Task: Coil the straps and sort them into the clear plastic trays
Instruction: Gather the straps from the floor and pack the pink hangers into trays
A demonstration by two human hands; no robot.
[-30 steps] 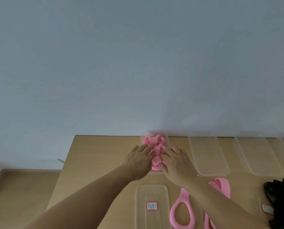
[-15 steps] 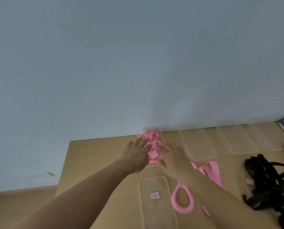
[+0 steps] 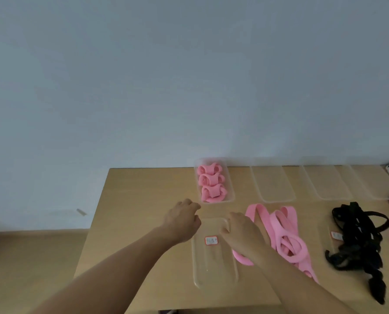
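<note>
Light wood desk (image 3: 139,200) fills the lower frame. On it: a clear tray (image 3: 228,177) of coiled pink straps (image 3: 211,183) up top, empty trays (image 3: 272,184) rightward, a labelled tray (image 3: 213,268) lower centre, loose pink straps (image 3: 284,232), black straps (image 3: 359,236) at right.

wall (image 3: 189,75): plain pale blue-grey | table (image 3: 139,200): light wood | floor (image 3: 30,257): tan

Light wood table (image 3: 139,200) is set against a plain pale grey-blue wall (image 3: 166,75), which fills most of the view. Brown floor (image 3: 30,257) is seen at lower left. Small pale obj. (image 3: 81,212) is seen low on the wall nr the floor; type can't be told.
</note>
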